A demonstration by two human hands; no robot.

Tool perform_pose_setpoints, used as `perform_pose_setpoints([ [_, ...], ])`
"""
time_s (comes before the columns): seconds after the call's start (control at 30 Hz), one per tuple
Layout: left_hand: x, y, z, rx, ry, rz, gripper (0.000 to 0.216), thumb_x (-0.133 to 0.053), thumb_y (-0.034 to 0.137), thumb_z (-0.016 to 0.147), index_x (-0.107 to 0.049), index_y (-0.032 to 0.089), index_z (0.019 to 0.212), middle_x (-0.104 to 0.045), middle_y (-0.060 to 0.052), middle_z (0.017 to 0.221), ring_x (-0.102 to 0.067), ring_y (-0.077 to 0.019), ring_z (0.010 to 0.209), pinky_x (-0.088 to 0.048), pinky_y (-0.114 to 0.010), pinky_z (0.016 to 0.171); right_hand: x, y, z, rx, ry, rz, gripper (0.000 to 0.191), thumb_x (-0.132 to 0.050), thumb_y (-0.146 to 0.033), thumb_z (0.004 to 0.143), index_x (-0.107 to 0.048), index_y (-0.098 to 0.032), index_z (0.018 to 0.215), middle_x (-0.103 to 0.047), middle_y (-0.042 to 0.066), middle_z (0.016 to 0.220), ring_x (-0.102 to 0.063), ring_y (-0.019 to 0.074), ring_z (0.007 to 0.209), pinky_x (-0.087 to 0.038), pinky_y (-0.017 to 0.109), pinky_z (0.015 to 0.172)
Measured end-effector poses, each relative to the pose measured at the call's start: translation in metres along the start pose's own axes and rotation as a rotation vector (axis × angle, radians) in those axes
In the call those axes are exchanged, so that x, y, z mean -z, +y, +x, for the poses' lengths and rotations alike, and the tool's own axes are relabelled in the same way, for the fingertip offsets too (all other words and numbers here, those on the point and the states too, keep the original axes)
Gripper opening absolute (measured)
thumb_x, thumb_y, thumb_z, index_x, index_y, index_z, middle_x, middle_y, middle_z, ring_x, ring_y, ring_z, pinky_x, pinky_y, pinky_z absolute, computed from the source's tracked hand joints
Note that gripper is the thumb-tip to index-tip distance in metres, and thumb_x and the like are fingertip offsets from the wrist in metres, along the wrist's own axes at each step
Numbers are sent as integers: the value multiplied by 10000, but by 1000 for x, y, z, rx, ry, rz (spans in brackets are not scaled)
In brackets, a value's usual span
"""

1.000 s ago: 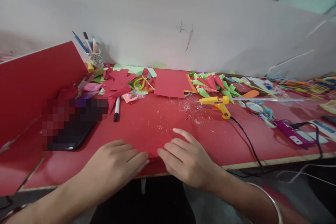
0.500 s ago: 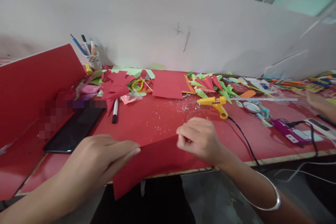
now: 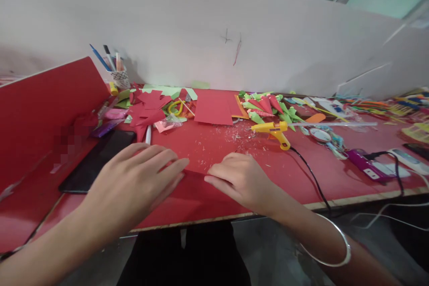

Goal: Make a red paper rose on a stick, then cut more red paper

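A sheet of red paper (image 3: 197, 194) lies low at the table's front edge, hard to tell from the red tabletop. My left hand (image 3: 140, 176) is at its left side, fingers bent over the far edge and the thumb underneath. At the right side my right hand (image 3: 243, 181), with a silver bangle on its forearm, has its fingers curled over the same edge and its thumb against it. Both hands partly cover the sheet, so the fingertips' contact is partly hidden.
A yellow glue gun (image 3: 273, 132) with a black cord lies right of centre. Behind are stacked red cards (image 3: 213, 107), red and green paper cones (image 3: 266, 106) and red scraps (image 3: 150, 105). A black phone (image 3: 95, 165) lies left; a purple power strip (image 3: 367, 165) sits right.
The red paper's near corner, which hung below the table edge, is now up at table level. My hands have drawn closer together along its edge. The other person's hand at right has left view.
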State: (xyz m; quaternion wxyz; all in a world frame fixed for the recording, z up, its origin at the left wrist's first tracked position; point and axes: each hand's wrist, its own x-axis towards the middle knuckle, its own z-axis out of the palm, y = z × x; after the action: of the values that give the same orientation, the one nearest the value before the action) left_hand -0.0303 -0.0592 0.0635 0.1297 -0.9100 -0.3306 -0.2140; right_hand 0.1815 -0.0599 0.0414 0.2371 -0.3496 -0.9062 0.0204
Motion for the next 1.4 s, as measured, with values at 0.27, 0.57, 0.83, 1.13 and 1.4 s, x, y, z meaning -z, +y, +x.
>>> perform_pose_setpoints([
  [0.27, -4, 9, 8, -230, 94, 233, 259, -397, 170, 851, -521, 191, 625, -503, 57, 510, -456, -99, 481, -379, -304, 726, 0, -4, 7, -13, -67, 160, 376, -324, -321, 916, -522, -170, 634, -478, -26, 520, -423, 89, 505, -301, 220, 553],
  [0.57, 4, -54, -16, 256, 52, 261, 233, -394, 225, 818, -529, 182, 633, -459, 49, 531, -484, -108, 605, -402, -325, 771, 7, 31, -14, -378, 89, 522, 358, -399, -359, 876, -380, -184, 564, -296, -53, 536, -311, 73, 490, -263, 205, 471],
  [0.83, -33, -31, -18, 267, -208, -808, 479, -427, 456, 825, -409, 202, 1231, -624, -92, 1040, -598, -207, 906, -512, -303, 719, -45, 44, -8, -585, 206, 721, 324, -364, -433, 859, -450, -196, 655, -468, -5, 633, -473, 131, 618, -409, 252, 543],
  [1.13, -53, 0, 3, 436, -92, -795, 247, -392, 307, 867, -554, 170, 995, -637, -19, 780, -601, -176, 805, -511, -281, 691, -43, 17, 3, -264, 390, 227, 215, -525, -266, 764, -403, -193, 926, -467, 55, 919, -456, 184, 911, -406, 364, 820],
  [1.4, -51, 5, 7, 421, -116, -1163, 355, -553, 462, 743, -476, 178, 941, -549, 9, 739, -549, -114, 624, -460, -199, 496, -23, -5, 6, -268, -32, 602, 485, -656, -417, 658, -363, -193, 973, -460, 37, 948, -489, 142, 817, -465, 302, 723],
])
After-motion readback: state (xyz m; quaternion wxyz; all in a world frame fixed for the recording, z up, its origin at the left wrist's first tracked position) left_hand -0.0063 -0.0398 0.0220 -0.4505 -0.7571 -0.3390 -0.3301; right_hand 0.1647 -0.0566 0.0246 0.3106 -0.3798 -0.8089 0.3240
